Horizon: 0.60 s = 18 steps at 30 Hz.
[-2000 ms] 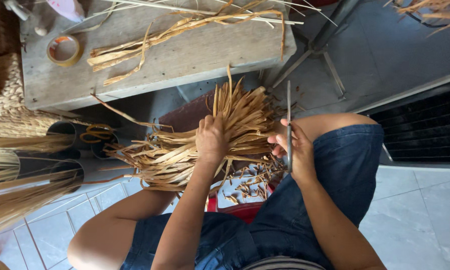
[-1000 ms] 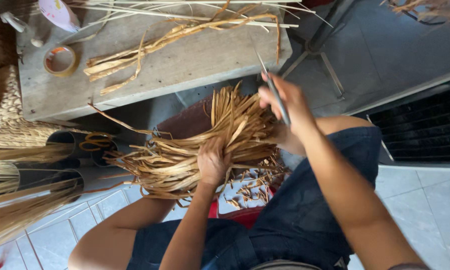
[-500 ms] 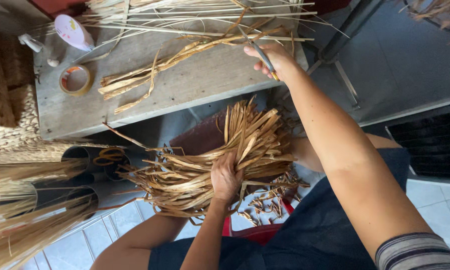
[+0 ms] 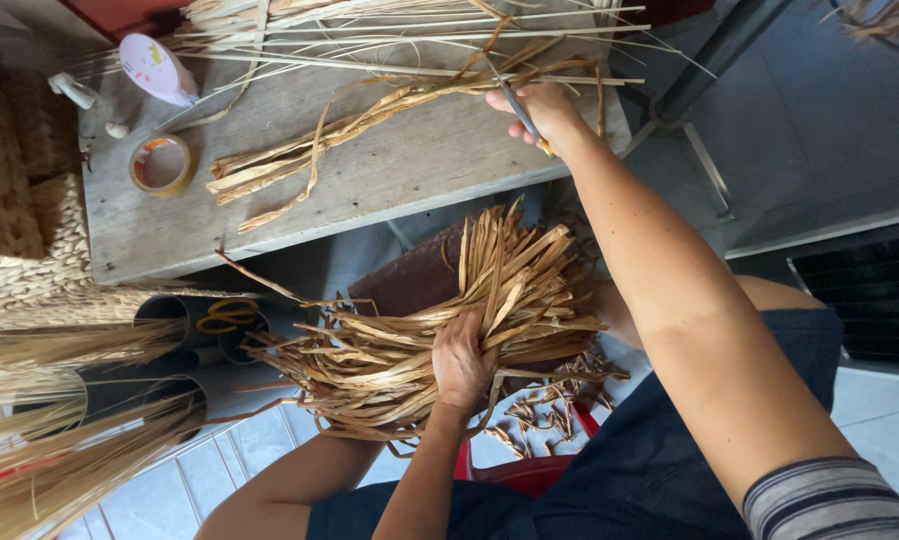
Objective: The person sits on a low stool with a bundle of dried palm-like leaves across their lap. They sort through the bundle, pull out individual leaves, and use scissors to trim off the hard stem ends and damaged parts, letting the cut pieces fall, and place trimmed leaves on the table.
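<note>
- Head view looks down on a grey wooden surface with long dry straw stalks lying across its far edge
- Below the surface, over the person's lap, sits a big bundle of flat dry strips; it fans out to both sides and looks light, stiff and easy to snap, so I think it is best held round the middle where the strips cross
- Left hand does just that: the arm comes up from below, the wrist is straight, and the fingers are closed tight around the middle of the bundle
- Right hand is stretched far out, arm nearly straight, over the far side of the surface; its fingers are wrapped shut on a thin metal tool, and it touches the twisted strips that lie there
- These twisted strips run across the surface from near the right hand toward the tape; they look soft and bendy
- Grey tubes at the left hold more straw, and orange-handled scissors stick out of one
- A tape roll lies flat near the surface's left end
- A small round pink thing rests above the tape
- Tiny cut bits lie under the bundle
</note>
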Each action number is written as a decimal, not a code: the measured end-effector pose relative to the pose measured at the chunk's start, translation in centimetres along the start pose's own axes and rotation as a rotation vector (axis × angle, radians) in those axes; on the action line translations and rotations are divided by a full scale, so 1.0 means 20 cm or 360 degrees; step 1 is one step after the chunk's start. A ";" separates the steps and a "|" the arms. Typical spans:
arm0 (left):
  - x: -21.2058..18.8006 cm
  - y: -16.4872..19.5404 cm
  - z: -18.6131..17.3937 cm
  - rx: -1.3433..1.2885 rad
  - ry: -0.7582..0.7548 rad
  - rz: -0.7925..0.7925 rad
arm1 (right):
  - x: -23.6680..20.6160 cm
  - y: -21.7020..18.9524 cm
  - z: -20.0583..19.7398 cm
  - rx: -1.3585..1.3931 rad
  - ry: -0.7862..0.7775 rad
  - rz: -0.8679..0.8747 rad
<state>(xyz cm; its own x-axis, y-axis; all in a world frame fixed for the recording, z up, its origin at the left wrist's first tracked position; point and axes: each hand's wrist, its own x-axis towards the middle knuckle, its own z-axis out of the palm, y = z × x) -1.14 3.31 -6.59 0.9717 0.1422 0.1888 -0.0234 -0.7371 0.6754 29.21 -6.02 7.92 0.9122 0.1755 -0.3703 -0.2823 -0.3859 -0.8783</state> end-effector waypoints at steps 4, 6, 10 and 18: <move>0.00 0.00 -0.01 -0.0020 -0.0006 -0.0005 | 0.00 0.04 0.01 0.0044 -0.0009 -0.0229; 0.00 0.00 -0.01 -0.0025 0.0000 0.0000 | -0.01 0.05 0.02 0.0108 0.0003 -0.0216; 0.00 0.00 -0.01 -0.0012 -0.0021 -0.0021 | -0.07 0.10 0.05 0.0190 0.0084 -0.0229; 0.03 0.01 -0.04 -0.0039 0.0047 0.0075 | -0.27 0.21 0.05 0.0808 0.0150 -0.0207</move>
<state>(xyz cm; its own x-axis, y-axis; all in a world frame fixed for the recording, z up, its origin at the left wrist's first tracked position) -0.81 3.79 -5.82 0.9620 0.1276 0.2415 -0.0749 -0.7271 0.6825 22.84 -7.66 5.94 0.9654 0.1015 -0.2401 -0.2518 0.1244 -0.9597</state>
